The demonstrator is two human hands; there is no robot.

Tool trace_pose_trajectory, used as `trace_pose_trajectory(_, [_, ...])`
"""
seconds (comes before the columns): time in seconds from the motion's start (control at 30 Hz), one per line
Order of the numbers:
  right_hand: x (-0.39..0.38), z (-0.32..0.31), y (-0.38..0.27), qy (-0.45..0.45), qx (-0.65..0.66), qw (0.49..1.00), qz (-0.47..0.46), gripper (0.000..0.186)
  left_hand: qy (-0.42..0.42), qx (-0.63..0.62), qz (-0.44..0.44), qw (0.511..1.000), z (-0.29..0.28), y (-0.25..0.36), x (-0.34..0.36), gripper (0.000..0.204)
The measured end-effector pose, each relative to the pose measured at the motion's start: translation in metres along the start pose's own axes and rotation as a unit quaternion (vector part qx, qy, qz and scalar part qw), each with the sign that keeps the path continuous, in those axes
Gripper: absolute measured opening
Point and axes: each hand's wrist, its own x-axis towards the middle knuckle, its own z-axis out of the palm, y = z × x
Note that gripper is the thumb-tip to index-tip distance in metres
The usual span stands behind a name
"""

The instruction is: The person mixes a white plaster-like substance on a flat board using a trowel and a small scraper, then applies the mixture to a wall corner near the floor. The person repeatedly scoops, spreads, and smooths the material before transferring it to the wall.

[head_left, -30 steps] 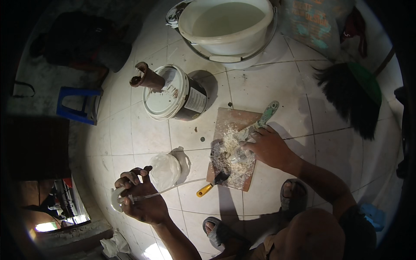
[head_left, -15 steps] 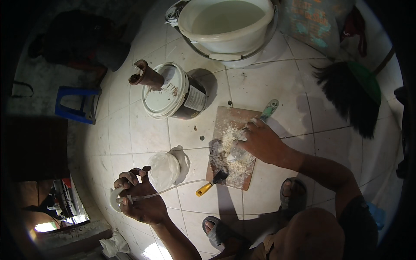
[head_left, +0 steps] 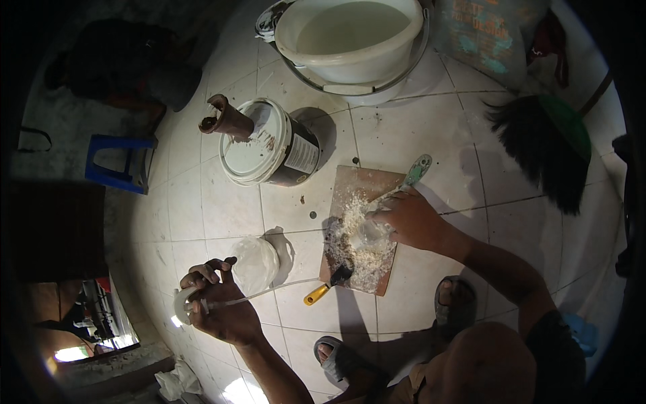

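Observation:
My left hand (head_left: 225,306) is closed around a pale ring-shaped roll (head_left: 183,306). From it a thin whitish strip (head_left: 272,291) stretches right to the near edge of a brown board (head_left: 360,176) on the floor. Over the board, my right hand (head_left: 414,219) has its fingers curled at the rim of a clear plastic cup (head_left: 371,236), which sits in a heap of whitish crumbly material (head_left: 353,212). Past those fingers sticks out the green handle of a putty knife (head_left: 418,170); its blade is partly hidden. A yellow-handled scraper (head_left: 316,294) rests with its dark blade on the board's near-left edge.
A knotted white plastic bag (head_left: 256,264) stands between my hands. Farther off are a lidded bucket (head_left: 252,158) with a brown broken tube on top, a large white tub (head_left: 336,60) of liquid, a broom (head_left: 545,148) and a blue stool (head_left: 118,161). My sandalled feet are close to the board.
My right hand has shifted slightly right, showing more of the clear cup and the putty knife's blade. The left hand has hardly moved and still grips the roll.

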Motion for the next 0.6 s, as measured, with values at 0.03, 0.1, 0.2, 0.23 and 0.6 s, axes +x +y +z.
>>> trace_pose_trajectory(0.03, [-0.002, 0.0, 0.003, -0.011, 0.059, 0.998, 0.01, 0.052, 0.01, 0.007, -0.002, 1.0, 0.002, -0.001, 0.001, 0.031])
trace_pose_trajectory(0.1, [-0.007, -0.001, 0.005, -0.004, 0.163, 0.986, 0.03, 0.057, 0.037, 0.024, 0.004, 0.999, 0.008, -0.004, 0.003, 0.031])
trace_pose_trajectory(0.2, [-0.018, -0.003, -0.001, 0.028, 0.284, 0.957, 0.053, 0.063, 0.086, 0.044, 0.027, 0.995, 0.024, -0.012, 0.009, 0.032])
trace_pose_trajectory(0.23, [-0.021, -0.004, -0.006, 0.027, 0.312, 0.948, 0.057, 0.065, 0.1, 0.041, 0.039, 0.993, 0.03, -0.014, 0.012, 0.032])
trace_pose_trajectory(0.6, [-0.033, -0.015, -0.028, 0.058, 0.328, 0.941, 0.06, 0.066, 0.131, 0.033, 0.033, 0.99, 0.085, -0.022, 0.008, 0.031])
